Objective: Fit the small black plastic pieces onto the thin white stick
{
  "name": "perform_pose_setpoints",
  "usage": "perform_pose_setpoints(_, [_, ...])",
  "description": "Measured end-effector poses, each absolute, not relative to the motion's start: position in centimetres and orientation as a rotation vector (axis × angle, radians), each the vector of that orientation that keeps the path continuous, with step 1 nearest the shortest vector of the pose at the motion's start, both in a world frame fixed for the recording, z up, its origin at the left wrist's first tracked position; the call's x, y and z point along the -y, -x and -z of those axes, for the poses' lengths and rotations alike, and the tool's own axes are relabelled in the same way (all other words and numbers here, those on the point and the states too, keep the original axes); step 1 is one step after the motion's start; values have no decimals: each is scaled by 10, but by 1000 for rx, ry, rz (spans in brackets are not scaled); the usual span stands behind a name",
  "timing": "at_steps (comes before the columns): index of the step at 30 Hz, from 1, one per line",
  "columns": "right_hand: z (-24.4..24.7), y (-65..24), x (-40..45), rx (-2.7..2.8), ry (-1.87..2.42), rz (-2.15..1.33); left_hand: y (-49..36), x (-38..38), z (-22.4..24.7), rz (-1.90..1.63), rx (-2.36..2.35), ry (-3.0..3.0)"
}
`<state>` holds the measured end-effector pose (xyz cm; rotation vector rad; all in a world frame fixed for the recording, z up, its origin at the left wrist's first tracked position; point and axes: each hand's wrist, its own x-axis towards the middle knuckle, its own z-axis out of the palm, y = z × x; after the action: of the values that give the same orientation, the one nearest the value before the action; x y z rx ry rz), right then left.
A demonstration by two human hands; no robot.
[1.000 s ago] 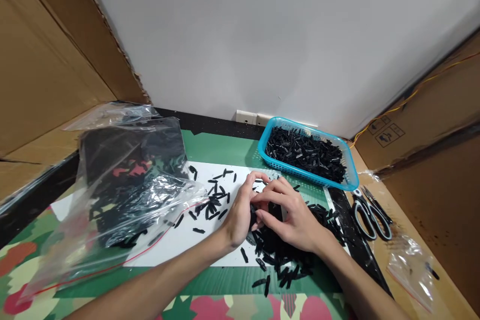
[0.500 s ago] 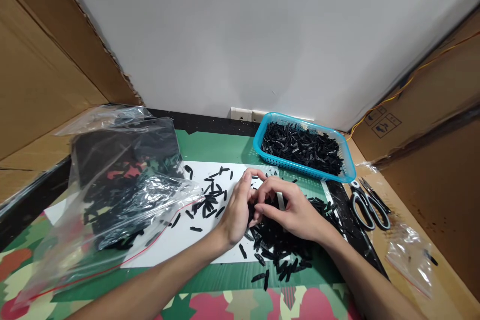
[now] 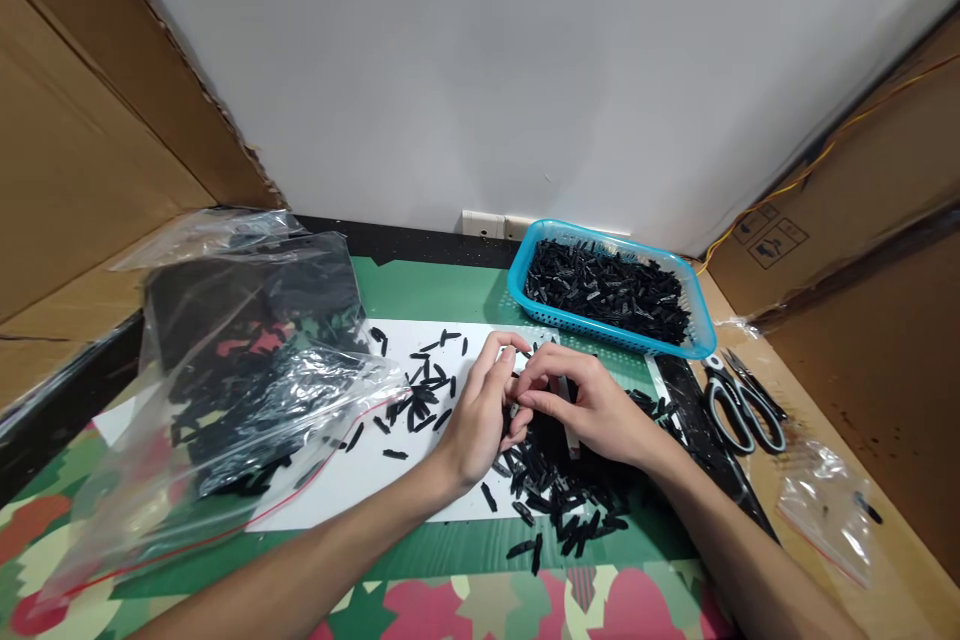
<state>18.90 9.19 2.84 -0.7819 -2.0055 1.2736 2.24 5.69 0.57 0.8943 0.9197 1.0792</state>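
My left hand (image 3: 480,415) is curled, with its fingertips bent in toward my right hand (image 3: 581,405). The right thumb and forefinger are pinched together and meet the left fingers. A tiny pale spot shows between them, but what they hold is mostly hidden. Beneath both hands spreads a heap of small, narrow black pieces (image 3: 551,495). More black pieces (image 3: 424,400) lie scattered on a white sheet (image 3: 330,490), left of my left hand.
A blue basket (image 3: 600,325) full of similar black pieces stands at the back right. Scissors (image 3: 739,410) lie at the right beside a small clear bag (image 3: 825,510). A large clear zip bag (image 3: 247,370) with black pieces covers the left. Cardboard walls (image 3: 870,320) flank the table.
Both hands stay together over the heap, with small finger movements. The left fingers have shifted slightly, and a pale spot now shows at the fingertips. The view has shifted slightly.
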Motion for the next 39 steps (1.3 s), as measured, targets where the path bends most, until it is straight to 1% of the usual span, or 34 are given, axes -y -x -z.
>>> perform_pose_setpoints(6, [-26,-191,-93,1997,814,-1338,-22,-56,-5,-1088,-902,-919])
perform_pose_setpoints(15, [-27,-194,-93,2124,809,-1222,-22,-55,-5,-1070,-919,-964])
perform_pose_setpoints(21, [-30,-193,-92,2135,818,-1247,-20,-55,-4,-1022,-945,-1012])
perform_pose_setpoints(26, [-31,-190,-91,2094,779,-1285,-22,-55,-5,-1022,-946,-1010])
perform_pose_setpoints(31, [-26,-189,-91,1920,806,-1339,-22,-54,-7,-1049,-927,-964])
perform_pose_setpoints(35, [-20,-192,-93,1807,914,-1214,-21,-53,-9,-1029,-949,-987])
perform_pose_setpoints(39, [-16,-194,-95,1879,928,-1091,-20,-52,-8,-978,-874,-1027])
